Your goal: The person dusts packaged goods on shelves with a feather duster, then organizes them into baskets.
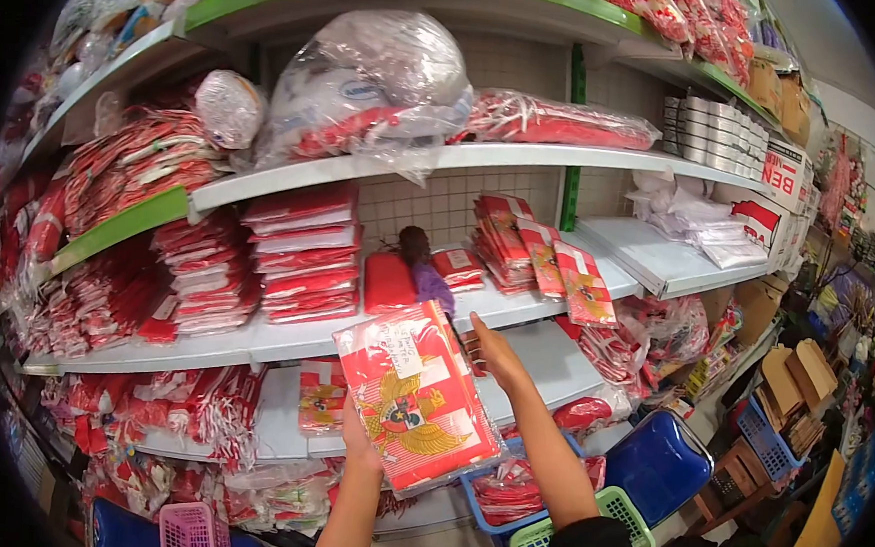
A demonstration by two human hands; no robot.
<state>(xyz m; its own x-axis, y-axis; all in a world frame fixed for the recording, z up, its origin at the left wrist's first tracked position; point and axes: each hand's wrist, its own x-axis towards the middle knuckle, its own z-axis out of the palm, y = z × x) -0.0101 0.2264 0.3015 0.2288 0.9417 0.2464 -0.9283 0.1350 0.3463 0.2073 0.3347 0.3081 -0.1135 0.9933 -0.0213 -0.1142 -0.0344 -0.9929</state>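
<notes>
My left hand (359, 437) grips the lower left side of a stack of clear plastic packets (435, 389). The top packet shows red and white cloth with a golden eagle emblem and a white handwritten label. Beside the stack's upper right edge is my right hand (498, 355), thumb raised and apart from the other fingers, which reach toward the packets. Similar eagle packets (582, 282) lean on the shelf ahead. Another eagle packet (322, 395) lies on the lower shelf, left of the held stack.
White shelves (323, 339) hold folded red and white cloth (299, 250). A small purple-clothed figure (427, 273) stands behind the stack. Below are a blue basket (483, 512), a green basket (628, 511), a pink basket (191, 534) and a blue chair back (658, 466).
</notes>
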